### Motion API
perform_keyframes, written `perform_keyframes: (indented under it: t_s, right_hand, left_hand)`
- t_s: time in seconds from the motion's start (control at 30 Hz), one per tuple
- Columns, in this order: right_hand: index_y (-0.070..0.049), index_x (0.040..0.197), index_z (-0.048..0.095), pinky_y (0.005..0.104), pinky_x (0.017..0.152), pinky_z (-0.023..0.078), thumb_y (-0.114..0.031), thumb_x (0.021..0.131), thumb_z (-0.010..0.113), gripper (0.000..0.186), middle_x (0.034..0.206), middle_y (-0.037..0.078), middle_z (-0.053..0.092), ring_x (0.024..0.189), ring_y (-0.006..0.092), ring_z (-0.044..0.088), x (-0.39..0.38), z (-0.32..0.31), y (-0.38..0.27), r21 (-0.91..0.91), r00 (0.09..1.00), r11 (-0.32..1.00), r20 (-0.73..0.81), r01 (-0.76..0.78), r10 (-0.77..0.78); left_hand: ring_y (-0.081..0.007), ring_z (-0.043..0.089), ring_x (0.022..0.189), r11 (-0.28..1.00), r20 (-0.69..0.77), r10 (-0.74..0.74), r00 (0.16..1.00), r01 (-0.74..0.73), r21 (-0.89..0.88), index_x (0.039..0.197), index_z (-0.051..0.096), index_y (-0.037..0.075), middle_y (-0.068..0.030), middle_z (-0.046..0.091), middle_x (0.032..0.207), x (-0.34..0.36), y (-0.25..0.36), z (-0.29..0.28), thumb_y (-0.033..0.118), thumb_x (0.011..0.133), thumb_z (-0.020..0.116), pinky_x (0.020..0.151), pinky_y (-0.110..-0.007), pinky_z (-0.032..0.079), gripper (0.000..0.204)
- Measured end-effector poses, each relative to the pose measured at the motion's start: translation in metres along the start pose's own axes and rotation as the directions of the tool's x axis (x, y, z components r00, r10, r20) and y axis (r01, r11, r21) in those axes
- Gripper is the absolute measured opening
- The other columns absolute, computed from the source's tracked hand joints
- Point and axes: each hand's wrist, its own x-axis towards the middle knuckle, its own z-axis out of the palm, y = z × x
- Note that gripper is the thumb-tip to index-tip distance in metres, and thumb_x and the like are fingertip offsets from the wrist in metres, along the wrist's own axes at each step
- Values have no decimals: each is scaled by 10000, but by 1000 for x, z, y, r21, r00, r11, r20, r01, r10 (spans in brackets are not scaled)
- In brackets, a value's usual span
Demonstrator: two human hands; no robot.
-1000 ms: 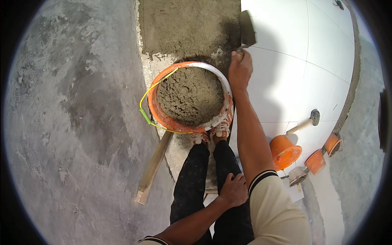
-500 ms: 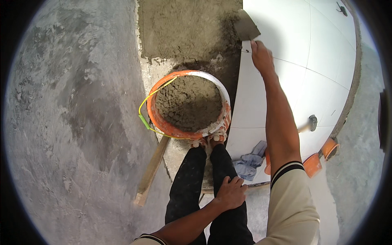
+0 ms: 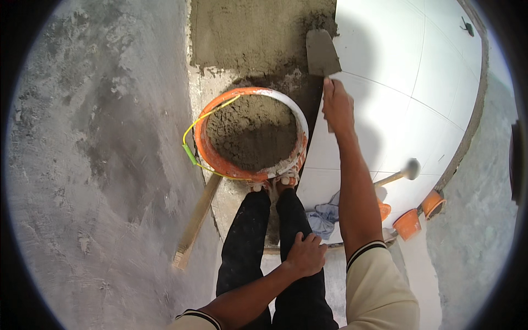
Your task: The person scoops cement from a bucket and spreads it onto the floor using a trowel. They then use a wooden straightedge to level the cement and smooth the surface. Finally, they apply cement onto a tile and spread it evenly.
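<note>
"What lies at the far left?"

"A grey, patchy surface (image 3: 110,165), and at its edge a length of wood (image 3: 197,223) slanting toward you, its upper end meeting the bucket."

"And the bucket?"

"The bucket (image 3: 204,151) stands just in front of your shoes (image 3: 287,179), its rim part orange, part white. The yellow wire handle (image 3: 190,154), with its green sleeve, hangs over the left side. Wet mortar (image 3: 250,126) fills much of the inside, and beyond it a spread mortar layer (image 3: 247,33) runs toward the top."

"The left hand?"

"Your left hand (image 3: 306,256) rests on your right leg (image 3: 300,220), its grip loose, fingers apart and holding nothing."

"Then the trowel?"

"The trowel (image 3: 322,54) lies across the border of mortar and white tiles (image 3: 385,121); you cannot tell whether its blade touches. Your right hand (image 3: 338,107) has its grip clamped on the handle."

"Further right?"

"A crumpled blue-grey cloth (image 3: 323,219) near your right forearm, a mallet (image 3: 410,169) on the tiles, then two orange containers (image 3: 407,224) by the tile edge."
</note>
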Motion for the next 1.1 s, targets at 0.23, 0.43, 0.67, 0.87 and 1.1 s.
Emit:
perform_keyframes:
  t_s: [0.23, 0.43, 0.67, 0.87, 1.1]
  right_hand:
    - [-31, 1174, 625, 375, 500, 538, -452, 1122, 461, 455, 811, 116, 636, 560, 206, 636, -18, 2, 10, 411, 953, 863, 200, -294, 229]
    - [-32, 1286, 565, 308, 502, 516, -458, 1150, 444, 463, 836, 45, 562, 593, 130, 568, 33, 2, 3, 699, 964, 664, 219, -264, 153]
    - [-5, 1246, 570, 336, 524, 538, -452, 1154, 448, 472, 834, 60, 583, 593, 154, 577, 70, -15, -32, 740, 967, 635, 247, -224, 53]
    - [-6, 1278, 612, 366, 599, 564, -402, 1148, 487, 435, 872, 120, 661, 674, 227, 676, 19, -22, 7, 332, 963, 924, 245, -188, 108]
    - [-165, 1294, 646, 509, 858, 579, -368, 1098, 576, 290, 1151, 126, 719, 1026, 387, 710, 97, -54, 31, -546, 841, 703, 3, 455, -542]
  left_hand:
    - [-300, 555, 1335, 1000, -42, -9, 999, 8, -26, 1237, 716, 63, -146, 656, 1321, 2, -4, -3, 377, 984, 643, 1075, -579, 380, 410]
    - [-290, 536, 1368, 999, 29, -18, 999, 19, -30, 1257, 710, 62, -149, 639, 1357, 0, -2, -7, 380, 987, 641, 1089, -579, 374, 423]
    - [-292, 528, 1377, 998, 11, -22, 1000, 23, -61, 1271, 703, 63, -153, 636, 1358, 2, -2, -13, 376, 992, 639, 1104, -580, 370, 424]
    - [-322, 553, 1328, 994, -27, -41, 999, 38, -104, 1229, 724, 62, -165, 645, 1319, 3, 4, -21, 374, 982, 656, 1066, -578, 395, 403]
    - [-304, 572, 1272, 996, -104, -15, 994, 6, -84, 1179, 740, 66, -151, 674, 1221, -1, 3, -16, 382, 947, 698, 1029, -568, 407, 395]
